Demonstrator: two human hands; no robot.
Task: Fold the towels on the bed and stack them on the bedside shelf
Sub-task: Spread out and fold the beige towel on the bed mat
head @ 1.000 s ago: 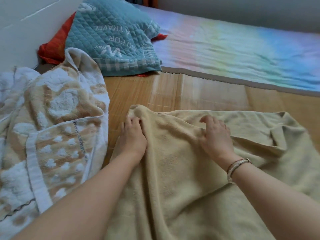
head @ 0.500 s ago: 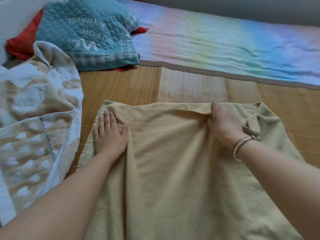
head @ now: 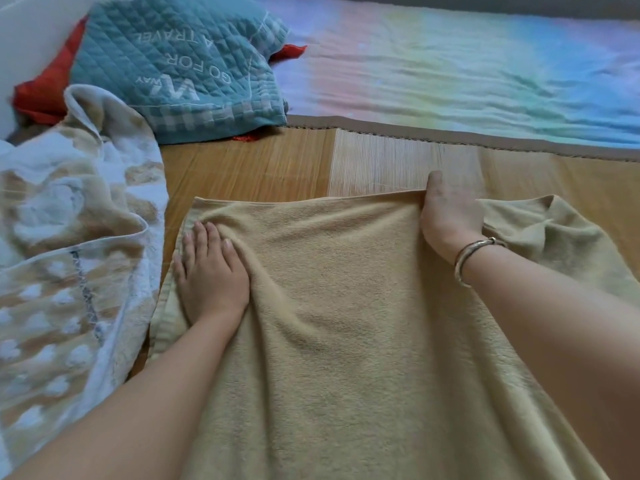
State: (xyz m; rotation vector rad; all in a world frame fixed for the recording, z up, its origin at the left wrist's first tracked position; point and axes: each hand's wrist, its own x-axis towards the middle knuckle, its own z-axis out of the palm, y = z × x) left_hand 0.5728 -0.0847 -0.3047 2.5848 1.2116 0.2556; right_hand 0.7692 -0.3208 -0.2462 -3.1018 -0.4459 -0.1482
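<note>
Step in hand, by my reading: spreading and squaring the tan towel on the bed's bamboo mat ahead of a fold. No stacking yet; the shelf is not in view.

Left hand lies flat on the tan towel near its far left corner, fingers straight and close together, pressing the cloth down. Right hand sits at the towel's far edge, thumb out over the mat; its fingers seem curled over the hem, holding it. A bangle rings that wrist.

The towel's far edge runs fairly straight between the two hands. Right of the right hand the towel bunches into a rumpled flap.

Next move probably calls for flattening that flap, then bringing one edge over to meet the other.

A patterned towel lies crumpled just left of the tan towel, unfolded.
</note>
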